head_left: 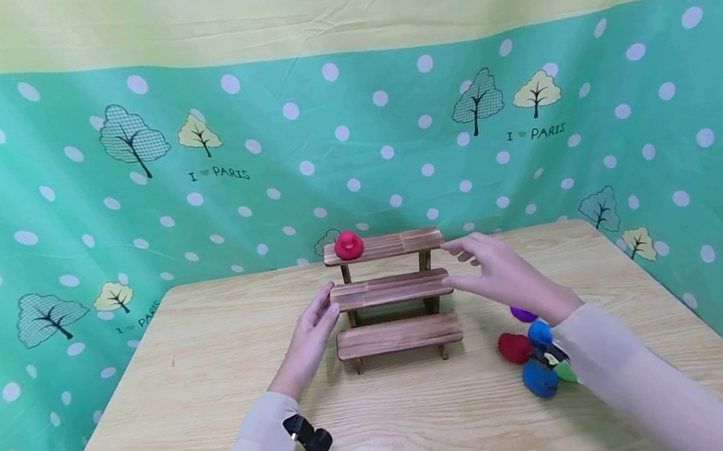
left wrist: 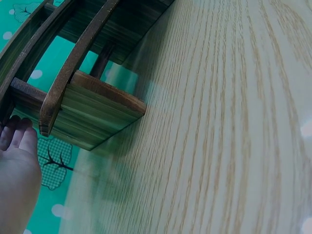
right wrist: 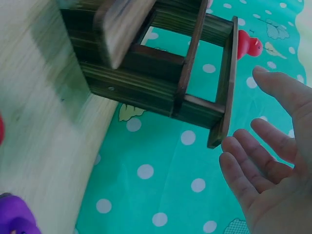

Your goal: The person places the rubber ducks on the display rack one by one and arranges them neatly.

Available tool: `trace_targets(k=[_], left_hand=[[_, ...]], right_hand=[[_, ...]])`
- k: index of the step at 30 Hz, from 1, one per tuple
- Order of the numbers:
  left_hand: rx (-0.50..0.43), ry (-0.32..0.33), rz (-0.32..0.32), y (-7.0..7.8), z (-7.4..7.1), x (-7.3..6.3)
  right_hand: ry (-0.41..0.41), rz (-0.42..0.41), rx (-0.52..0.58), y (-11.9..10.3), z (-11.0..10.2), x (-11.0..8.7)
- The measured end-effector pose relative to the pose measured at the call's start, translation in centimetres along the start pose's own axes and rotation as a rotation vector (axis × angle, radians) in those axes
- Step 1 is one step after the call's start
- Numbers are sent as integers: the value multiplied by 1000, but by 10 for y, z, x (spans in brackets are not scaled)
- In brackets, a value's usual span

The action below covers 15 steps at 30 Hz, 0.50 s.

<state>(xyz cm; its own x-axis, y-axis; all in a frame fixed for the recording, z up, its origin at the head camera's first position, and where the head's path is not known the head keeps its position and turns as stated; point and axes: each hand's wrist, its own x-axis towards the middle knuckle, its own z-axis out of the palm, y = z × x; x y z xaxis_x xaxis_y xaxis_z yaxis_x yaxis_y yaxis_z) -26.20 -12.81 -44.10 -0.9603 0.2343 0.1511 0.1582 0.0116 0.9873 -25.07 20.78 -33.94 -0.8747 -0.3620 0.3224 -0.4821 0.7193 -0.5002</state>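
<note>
A three-tier wooden stand (head_left: pixel 399 336) is on the table, and a red rubber duck (head_left: pixel 348 246) sits at the left of its top shelf. My left hand (head_left: pixel 307 342) is beside the left end of the middle shelf, fingertips very near or touching it. Across from it, my right hand (head_left: pixel 507 273) is at the right ends of the top and middle shelves. In the right wrist view that hand (right wrist: pixel 273 170) has loosely bent, spread fingers and holds nothing. Only part of the left hand (left wrist: pixel 19 178) shows in the left wrist view, fingertips near a shelf end.
Several rubber ducks, among them a red one (head_left: pixel 515 348), a blue one (head_left: pixel 540 379) and a purple one (right wrist: pixel 18 214), lie right of the stand, partly hidden by my right forearm. A green dotted cloth (head_left: pixel 383 135) hangs behind the wooden table (head_left: pixel 230 380).
</note>
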Motion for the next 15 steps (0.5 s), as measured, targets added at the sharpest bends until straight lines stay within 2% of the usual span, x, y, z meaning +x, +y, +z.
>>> trace_targets(k=[6,15], left_hand=[[7,6,0,0,1,0],[9,17,-7,1,1,-1]], right_hand=[[-21,-8,19,10,0,-12],[-60,37,36,27,11,-36]])
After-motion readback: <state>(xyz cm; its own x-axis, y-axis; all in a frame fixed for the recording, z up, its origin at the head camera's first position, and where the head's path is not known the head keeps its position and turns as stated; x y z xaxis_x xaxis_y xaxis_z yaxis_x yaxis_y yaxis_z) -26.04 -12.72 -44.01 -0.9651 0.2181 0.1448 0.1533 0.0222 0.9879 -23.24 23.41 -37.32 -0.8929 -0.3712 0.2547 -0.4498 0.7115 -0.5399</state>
